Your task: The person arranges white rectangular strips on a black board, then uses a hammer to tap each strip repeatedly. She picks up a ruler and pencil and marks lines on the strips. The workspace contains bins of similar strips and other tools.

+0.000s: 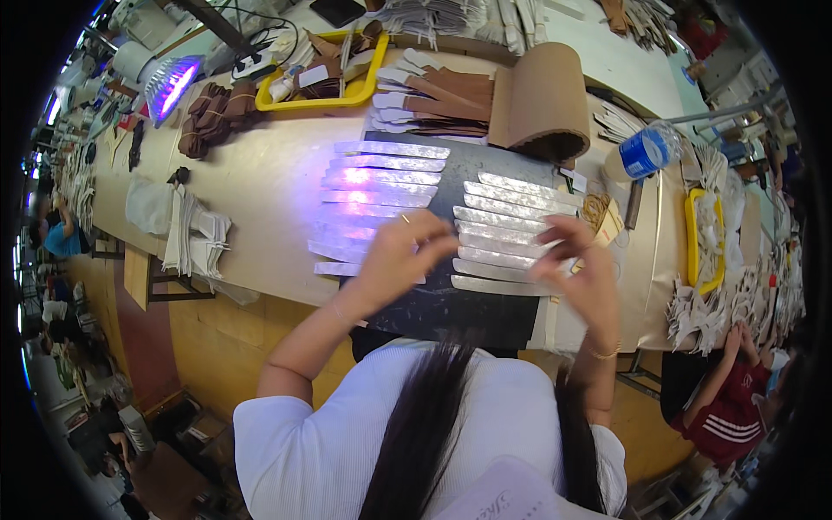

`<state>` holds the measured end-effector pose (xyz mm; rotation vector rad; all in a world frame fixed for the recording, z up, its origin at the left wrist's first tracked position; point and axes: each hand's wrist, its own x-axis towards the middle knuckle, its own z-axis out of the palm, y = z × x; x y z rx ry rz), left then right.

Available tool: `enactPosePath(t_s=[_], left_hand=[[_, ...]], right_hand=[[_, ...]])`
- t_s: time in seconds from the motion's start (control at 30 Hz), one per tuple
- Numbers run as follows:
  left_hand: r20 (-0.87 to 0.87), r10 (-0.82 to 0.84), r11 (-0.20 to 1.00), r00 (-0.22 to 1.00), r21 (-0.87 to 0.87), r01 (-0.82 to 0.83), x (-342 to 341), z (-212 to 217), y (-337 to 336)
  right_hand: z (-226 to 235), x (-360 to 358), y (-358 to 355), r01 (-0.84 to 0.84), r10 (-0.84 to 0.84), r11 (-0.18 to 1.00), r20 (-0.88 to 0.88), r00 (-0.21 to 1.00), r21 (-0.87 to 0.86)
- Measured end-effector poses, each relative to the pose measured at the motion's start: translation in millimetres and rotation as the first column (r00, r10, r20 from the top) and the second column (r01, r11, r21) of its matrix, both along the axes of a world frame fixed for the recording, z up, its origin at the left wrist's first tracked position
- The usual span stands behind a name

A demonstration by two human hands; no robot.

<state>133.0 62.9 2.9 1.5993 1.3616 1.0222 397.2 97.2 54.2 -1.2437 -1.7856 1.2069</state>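
Note:
Flat, pale silvery strips lie in two columns on a dark mat. My left hand, wearing a ring, hangs over the lower right end of the left column of strips. Its thumb and fingertips come together toward the middle gap; anything between them is too small to make out. Over the right ends of the right column of strips hovers my right hand. Its fingers are bent and slightly blurred, with thumb and forefinger apart and nothing visible between them.
Behind the mat stand a curved cardboard piece, brown and white strips and a yellow tray. A lit lamp hangs at left, near white cloth pieces. At right are a blue-labelled plastic bottle and a co-worker.

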Motion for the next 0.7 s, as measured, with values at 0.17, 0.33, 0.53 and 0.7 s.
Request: enactPosePath(t_s=[0.17, 0.33, 0.53, 0.7], left_hand=[[0.204, 0.276, 0.959, 0.939, -0.118, -0.257, -63, -37, 81], [0.37, 0.232, 0.967, 0.899, -0.187, -0.173, -72, -55, 121], [0.207, 0.213, 0.967, 0.955, -0.183, -0.176, -70, -65, 124], [0.118, 0.233, 0.967, 0.965, -0.134, -0.217, -68, -74, 124]], right_hand=[[-68, 129, 84, 0.549, -0.641, 0.764, 0.302, 0.706, 0.339], [-154, 216, 144, 0.482, -0.727, 0.687, 0.508, 0.463, 0.544], [-169, 211, 178, 0.604, -0.648, 0.729, 0.611, 0.454, 0.324], [-176, 217, 195, 0.456, -0.593, 0.796, 0.669, 0.448, 0.399]])
